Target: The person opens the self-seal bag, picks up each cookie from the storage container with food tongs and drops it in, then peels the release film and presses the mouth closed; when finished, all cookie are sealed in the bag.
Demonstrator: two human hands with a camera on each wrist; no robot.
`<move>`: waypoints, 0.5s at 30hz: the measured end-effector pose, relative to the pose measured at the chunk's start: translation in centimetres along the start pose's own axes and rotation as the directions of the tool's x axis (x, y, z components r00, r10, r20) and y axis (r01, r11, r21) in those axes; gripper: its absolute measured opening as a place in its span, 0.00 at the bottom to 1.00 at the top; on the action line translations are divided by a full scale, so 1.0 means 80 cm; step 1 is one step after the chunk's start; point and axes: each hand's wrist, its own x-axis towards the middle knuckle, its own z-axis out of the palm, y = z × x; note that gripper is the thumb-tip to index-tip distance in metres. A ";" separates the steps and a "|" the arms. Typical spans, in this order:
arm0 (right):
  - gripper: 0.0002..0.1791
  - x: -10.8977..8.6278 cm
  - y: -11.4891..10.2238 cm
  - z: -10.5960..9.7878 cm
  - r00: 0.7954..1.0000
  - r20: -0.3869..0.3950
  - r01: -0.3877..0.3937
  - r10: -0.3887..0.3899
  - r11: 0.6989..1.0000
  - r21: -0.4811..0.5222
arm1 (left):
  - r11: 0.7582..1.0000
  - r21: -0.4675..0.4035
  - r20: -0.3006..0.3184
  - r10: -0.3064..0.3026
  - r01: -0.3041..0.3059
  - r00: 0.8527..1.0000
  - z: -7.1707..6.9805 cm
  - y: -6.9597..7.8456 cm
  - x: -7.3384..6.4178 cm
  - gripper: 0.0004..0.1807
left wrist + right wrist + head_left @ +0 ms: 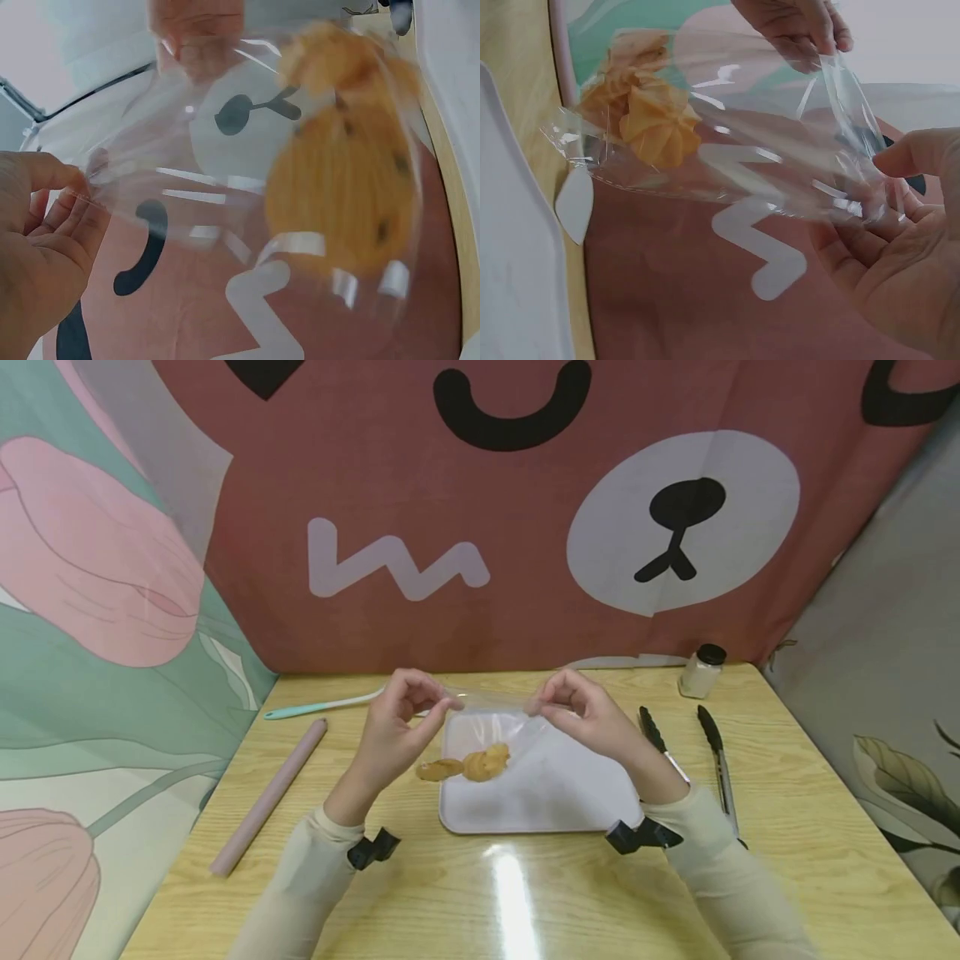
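Observation:
Between my two hands hangs a clear plastic bag (757, 127) with several golden cookies (486, 762) lying at its bottom. My left hand (400, 727) pinches one top corner of the bag between thumb and fingers. At the opposite corner my right hand (588, 714) pinches the film the same way. In the left wrist view a round, ridged cookie (341, 187) with dark specks shows through the film. A star-shaped cookie (660, 126) appears in the right wrist view. Below the bag, a white tray (540, 802) lies on the table.
A pinkish rolling pin (270, 797) lies at the left, near a spatula with a mint handle (296, 711). Black-tipped tongs (718, 760) rest on the right. A jar with a black lid (702, 671) stands at the back right, before the cloth backdrop (420, 635).

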 end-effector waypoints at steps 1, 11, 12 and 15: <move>0.04 0.000 0.002 0.004 1.000 0.011 -0.026 0.026 1.000 -0.009 | 1.000 0.005 0.008 0.000 0.000 1.000 0.000 0.001 0.000 0.11; 0.08 0.001 0.012 0.036 0.981 0.012 -0.195 0.196 0.980 -0.031 | 0.999 0.037 0.030 -0.021 0.020 0.999 -0.002 0.002 -0.003 0.12; 0.08 0.001 0.012 0.037 0.980 -0.006 -0.197 0.197 0.980 -0.023 | 0.999 0.044 0.026 -0.019 0.018 0.999 -0.003 0.002 -0.003 0.12; 0.07 0.002 0.009 0.037 0.975 -0.076 -0.210 0.210 0.978 0.004 | 0.998 0.065 -0.001 -0.002 0.002 1.000 -0.006 0.000 -0.006 0.13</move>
